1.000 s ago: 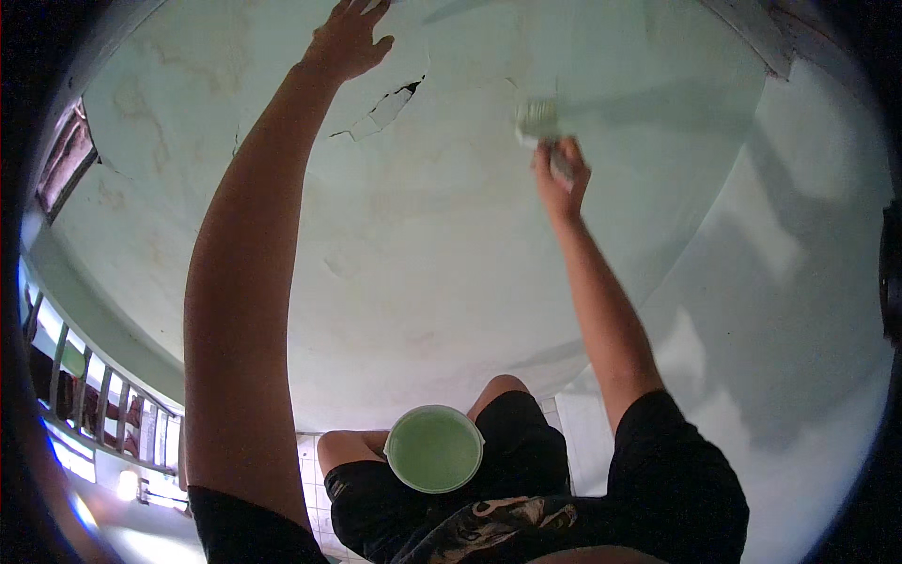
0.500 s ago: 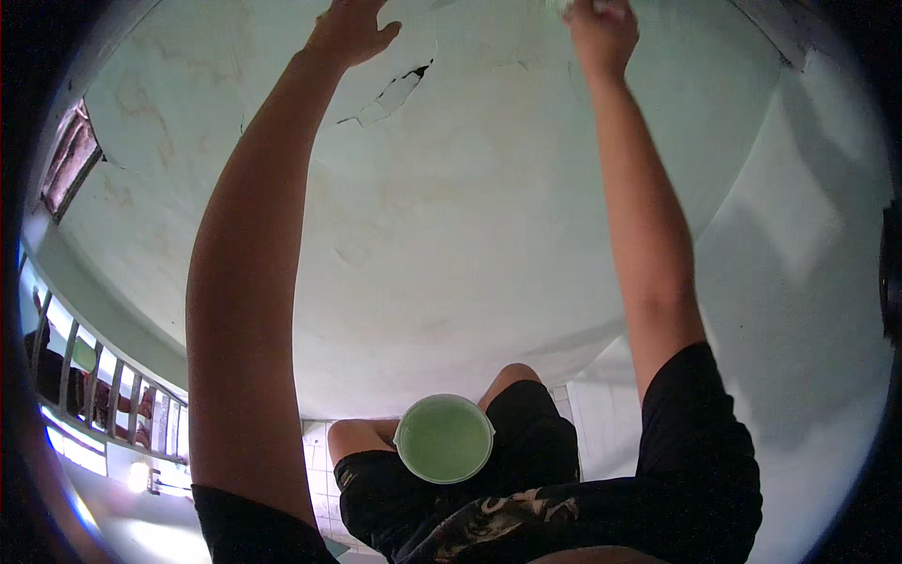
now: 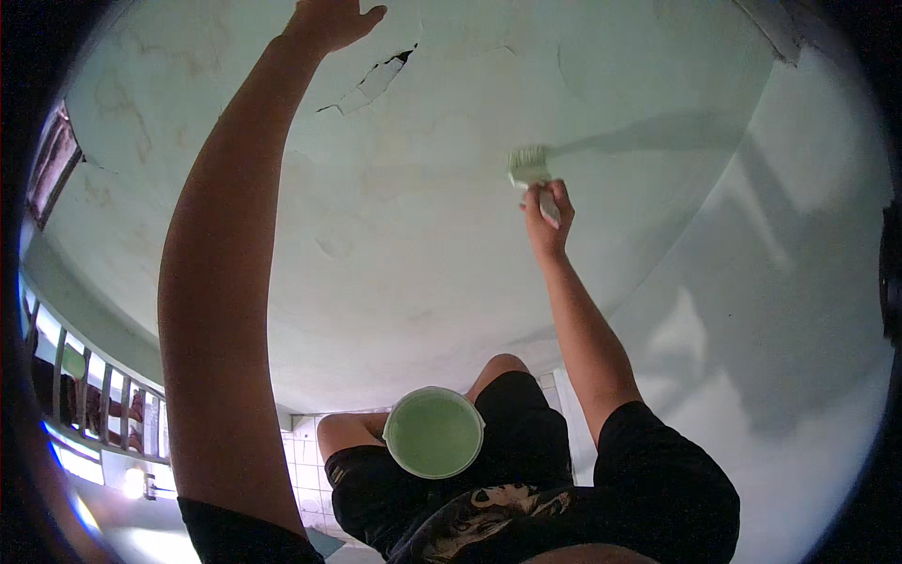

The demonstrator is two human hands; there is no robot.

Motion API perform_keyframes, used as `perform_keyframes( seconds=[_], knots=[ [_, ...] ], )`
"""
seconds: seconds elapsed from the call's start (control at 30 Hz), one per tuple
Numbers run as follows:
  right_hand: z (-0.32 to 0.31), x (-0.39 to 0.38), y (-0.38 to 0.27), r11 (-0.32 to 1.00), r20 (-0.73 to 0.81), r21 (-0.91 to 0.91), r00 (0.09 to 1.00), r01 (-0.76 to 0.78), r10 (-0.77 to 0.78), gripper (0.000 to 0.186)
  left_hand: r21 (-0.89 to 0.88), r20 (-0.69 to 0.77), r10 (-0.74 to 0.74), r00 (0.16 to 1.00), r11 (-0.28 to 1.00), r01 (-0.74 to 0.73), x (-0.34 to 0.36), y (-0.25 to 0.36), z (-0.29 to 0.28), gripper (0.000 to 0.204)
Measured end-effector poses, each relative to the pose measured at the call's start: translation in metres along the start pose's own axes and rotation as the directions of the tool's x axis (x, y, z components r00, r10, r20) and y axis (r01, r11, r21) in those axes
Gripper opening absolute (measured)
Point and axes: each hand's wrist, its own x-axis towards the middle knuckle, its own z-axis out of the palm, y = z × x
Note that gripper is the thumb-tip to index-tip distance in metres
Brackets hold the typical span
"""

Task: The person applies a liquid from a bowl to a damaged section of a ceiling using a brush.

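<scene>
A wide paintbrush (image 3: 529, 165) with pale green bristles is gripped by its light handle in my right hand (image 3: 547, 218). Its bristles are at the pale green wall (image 3: 423, 216), right of the middle; whether they press on it I cannot tell. My left hand (image 3: 327, 23) is raised to the top edge, thumb held apart, and appears to rest against the wall; its other fingers are cut off by the frame. Between my knees sits a round white-rimmed bucket (image 3: 434, 432) of light green paint.
A crack with a dark hole (image 3: 381, 75) runs through the wall near my left hand. At right, a paler wall (image 3: 752, 310) meets it in a corner. A barred railing (image 3: 94, 399) stands at far left, with a person (image 3: 103, 409) beyond it. White floor tiles (image 3: 305, 461) show below.
My right hand has come down from the top edge with the paintbrush, which is now fully in sight. My left hand stays raised, shifted slightly up and left in the picture.
</scene>
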Motion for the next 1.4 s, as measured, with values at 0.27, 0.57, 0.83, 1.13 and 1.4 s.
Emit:
perform_keyframes(
  seconds=[0.27, 0.57, 0.83, 1.13, 1.4],
  knots=[
    [0.014, 0.11, -0.042, 0.982, -0.056, -0.188, 0.998, 0.027, -0.038, 0.02, 0.232, -0.338, 0.209, 0.918, 0.963, -0.135, 0.024, -0.014, 0.046, 0.064],
    [0.0, 0.198, -0.145, 0.864, -0.14, 0.441, 0.969, 0.243, -0.201, 0.012, -0.046, 0.07, -0.055, 0.996, 0.997, 0.058, -0.004, 0.026, -0.01, 0.073],
    [0.002, 0.061, -0.014, 0.972, 0.011, 0.143, 0.982, 0.185, -0.188, 0.016, -0.05, -0.002, 0.001, 1.0, 0.999, -0.001, 0.003, 0.009, 0.003, 0.074],
    [-0.009, 0.048, -0.063, 0.963, -0.126, 0.227, 0.985, 0.147, -0.121, 0.019, -0.032, 0.025, -0.055, 0.998, 0.998, 0.055, -0.006, 0.012, -0.004, 0.075],
    [0.026, 0.034, -0.022, 0.93, -0.123, 0.367, 0.991, 0.002, 0.047, 0.019, 0.073, -0.22, 0.162, 0.962, 0.986, -0.149, 0.02, -0.02, 0.031, 0.07]
  ],
)
